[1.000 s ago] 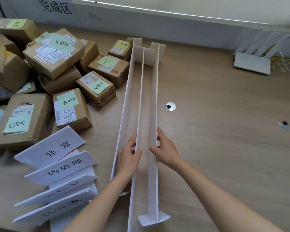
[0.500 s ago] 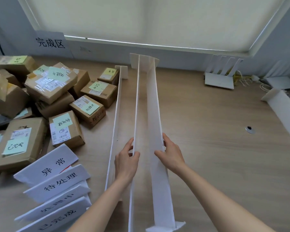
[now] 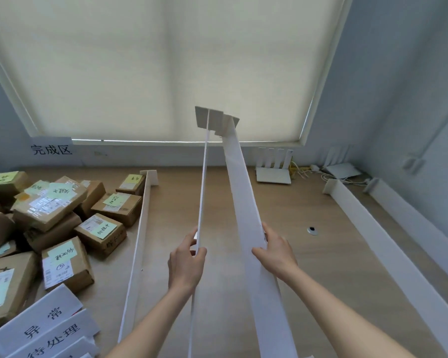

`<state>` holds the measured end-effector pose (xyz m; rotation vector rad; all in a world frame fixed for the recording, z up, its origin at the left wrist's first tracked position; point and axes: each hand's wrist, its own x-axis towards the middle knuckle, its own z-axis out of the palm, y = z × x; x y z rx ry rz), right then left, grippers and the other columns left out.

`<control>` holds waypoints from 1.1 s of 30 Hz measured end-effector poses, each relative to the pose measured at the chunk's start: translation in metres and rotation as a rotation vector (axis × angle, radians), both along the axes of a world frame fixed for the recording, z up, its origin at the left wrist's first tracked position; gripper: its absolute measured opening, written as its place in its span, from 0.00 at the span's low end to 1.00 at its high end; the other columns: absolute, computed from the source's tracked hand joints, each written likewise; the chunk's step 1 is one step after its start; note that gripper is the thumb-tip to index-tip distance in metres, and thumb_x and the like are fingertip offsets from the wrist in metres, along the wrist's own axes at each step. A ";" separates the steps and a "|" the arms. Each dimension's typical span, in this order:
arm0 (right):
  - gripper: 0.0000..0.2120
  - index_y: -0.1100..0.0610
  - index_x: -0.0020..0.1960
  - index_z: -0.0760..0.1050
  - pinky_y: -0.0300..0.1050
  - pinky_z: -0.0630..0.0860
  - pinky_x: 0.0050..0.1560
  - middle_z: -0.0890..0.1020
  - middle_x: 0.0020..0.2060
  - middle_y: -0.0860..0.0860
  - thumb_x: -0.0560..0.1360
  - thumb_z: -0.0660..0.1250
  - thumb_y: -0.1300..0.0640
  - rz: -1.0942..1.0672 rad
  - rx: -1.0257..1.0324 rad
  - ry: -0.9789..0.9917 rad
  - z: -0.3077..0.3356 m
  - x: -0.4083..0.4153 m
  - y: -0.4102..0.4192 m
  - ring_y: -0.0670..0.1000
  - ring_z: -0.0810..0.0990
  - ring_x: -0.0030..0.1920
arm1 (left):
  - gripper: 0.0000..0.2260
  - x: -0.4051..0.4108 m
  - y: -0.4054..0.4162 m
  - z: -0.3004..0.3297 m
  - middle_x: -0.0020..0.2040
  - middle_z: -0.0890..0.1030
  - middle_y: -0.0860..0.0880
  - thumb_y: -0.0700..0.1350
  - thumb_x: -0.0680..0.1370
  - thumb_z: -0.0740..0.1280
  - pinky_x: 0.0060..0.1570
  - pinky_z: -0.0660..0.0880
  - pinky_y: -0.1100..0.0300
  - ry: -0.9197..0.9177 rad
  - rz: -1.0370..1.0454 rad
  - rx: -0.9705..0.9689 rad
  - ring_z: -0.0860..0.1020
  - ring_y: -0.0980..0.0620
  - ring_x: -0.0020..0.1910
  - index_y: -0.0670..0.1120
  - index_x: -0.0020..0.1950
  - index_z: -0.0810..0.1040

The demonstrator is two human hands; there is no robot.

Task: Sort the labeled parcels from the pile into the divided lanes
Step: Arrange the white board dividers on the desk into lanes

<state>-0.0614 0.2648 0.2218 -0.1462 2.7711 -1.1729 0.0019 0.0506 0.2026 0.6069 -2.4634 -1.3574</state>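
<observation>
I see my left hand (image 3: 185,264) and right hand (image 3: 276,253) bare, both forearms uncovered to the frame's bottom edge, with slim fingers and short nails.

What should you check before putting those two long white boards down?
1. Left hand grips the thin divider board: ok.
2. Right hand grips the wide divider board: ok.
3. Third divider rests on the table: ok.
4. Bare table right of it for lanes: ok.
5. Parcel pile left of the third divider: ok.
6. Near ends of the boards: cannot tell, out of view.
</observation>
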 end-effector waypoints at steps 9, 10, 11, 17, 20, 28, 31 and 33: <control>0.22 0.41 0.57 0.70 0.54 0.80 0.42 0.81 0.39 0.47 0.63 0.60 0.54 -0.042 0.057 0.060 0.058 0.033 0.173 0.54 0.79 0.43 | 0.23 0.032 0.147 0.060 0.54 0.81 0.52 0.44 0.78 0.66 0.46 0.70 0.58 0.062 -0.013 -0.012 0.78 0.54 0.43 0.60 0.72 0.72; 0.22 0.41 0.56 0.70 0.55 0.79 0.42 0.80 0.39 0.48 0.63 0.59 0.54 -0.043 0.068 0.065 0.060 0.037 0.191 0.55 0.78 0.43 | 0.23 0.036 0.163 0.063 0.55 0.82 0.53 0.45 0.78 0.65 0.47 0.71 0.56 0.066 -0.012 -0.005 0.79 0.54 0.44 0.60 0.72 0.72; 0.22 0.40 0.55 0.70 0.56 0.79 0.41 0.80 0.39 0.49 0.62 0.59 0.54 -0.042 0.077 0.069 0.062 0.041 0.208 0.56 0.78 0.42 | 0.23 0.040 0.177 0.064 0.56 0.82 0.53 0.45 0.78 0.65 0.48 0.73 0.55 0.070 -0.014 -0.001 0.79 0.54 0.44 0.60 0.72 0.72; 0.22 0.41 0.55 0.70 0.56 0.80 0.38 0.81 0.39 0.50 0.63 0.60 0.54 -0.065 0.097 0.054 0.061 0.055 0.284 0.58 0.80 0.40 | 0.24 0.052 0.238 0.064 0.57 0.82 0.54 0.44 0.77 0.65 0.47 0.70 0.57 0.063 -0.023 -0.019 0.79 0.56 0.42 0.61 0.72 0.71; 0.23 0.40 0.58 0.70 0.47 0.74 0.33 0.81 0.38 0.50 0.63 0.60 0.54 -0.073 0.108 0.039 0.052 0.057 0.304 0.57 0.80 0.39 | 0.24 0.053 0.252 0.055 0.57 0.83 0.54 0.44 0.77 0.65 0.47 0.71 0.57 0.030 -0.016 -0.022 0.78 0.57 0.40 0.61 0.72 0.71; 0.24 0.39 0.59 0.69 0.49 0.79 0.37 0.81 0.39 0.47 0.64 0.59 0.54 -0.098 0.178 -0.049 -0.004 0.039 0.326 0.54 0.81 0.39 | 0.22 0.031 0.260 0.000 0.56 0.83 0.53 0.44 0.77 0.65 0.47 0.71 0.56 -0.059 -0.033 -0.023 0.81 0.54 0.43 0.59 0.71 0.73; 0.26 0.38 0.61 0.69 0.47 0.80 0.39 0.82 0.41 0.44 0.64 0.59 0.54 -0.092 0.183 -0.087 -0.031 0.028 0.323 0.53 0.81 0.41 | 0.23 0.019 0.258 -0.029 0.55 0.82 0.54 0.45 0.77 0.65 0.47 0.71 0.56 -0.103 -0.033 -0.028 0.80 0.56 0.44 0.60 0.71 0.72; 0.26 0.38 0.62 0.70 0.50 0.82 0.43 0.83 0.42 0.43 0.64 0.59 0.53 -0.098 0.179 -0.101 -0.048 0.020 0.321 0.53 0.82 0.42 | 0.23 0.011 0.257 -0.048 0.54 0.82 0.54 0.45 0.77 0.65 0.47 0.70 0.56 -0.122 -0.031 -0.016 0.80 0.56 0.44 0.60 0.72 0.72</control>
